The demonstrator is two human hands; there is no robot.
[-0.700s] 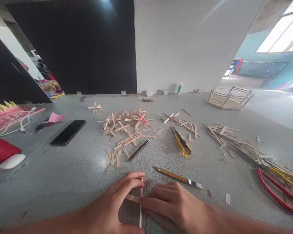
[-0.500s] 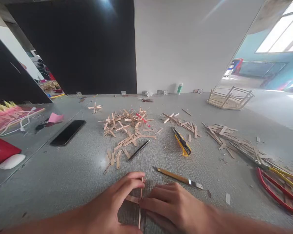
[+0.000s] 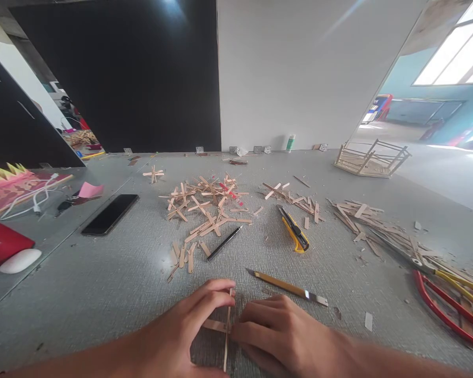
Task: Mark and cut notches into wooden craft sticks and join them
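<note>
Your left hand (image 3: 187,323) gripped the thin stick (image 3: 227,338) end to end, near the craft knife (image 3: 281,283). Your right hand (image 3: 274,325) curled beside the flat stick (image 3: 213,325); whether it pinched anything, I couldn't tell.

I have one view to work from, a camera worn on the person's head. It looks forward and down over the forearms (image 3: 378,359), with the left fingers (image 3: 211,302) and the right fingers (image 3: 260,315) close to me, low in my frame. The bench (image 3: 122,283) spreads beyond the fingers and to either side of them. Well past them, I face a black panel (image 3: 142,79) and a white panel (image 3: 284,79) nearly square on. My view reaches wide enough to catch a window (image 3: 453,58) far off to their right.
</note>
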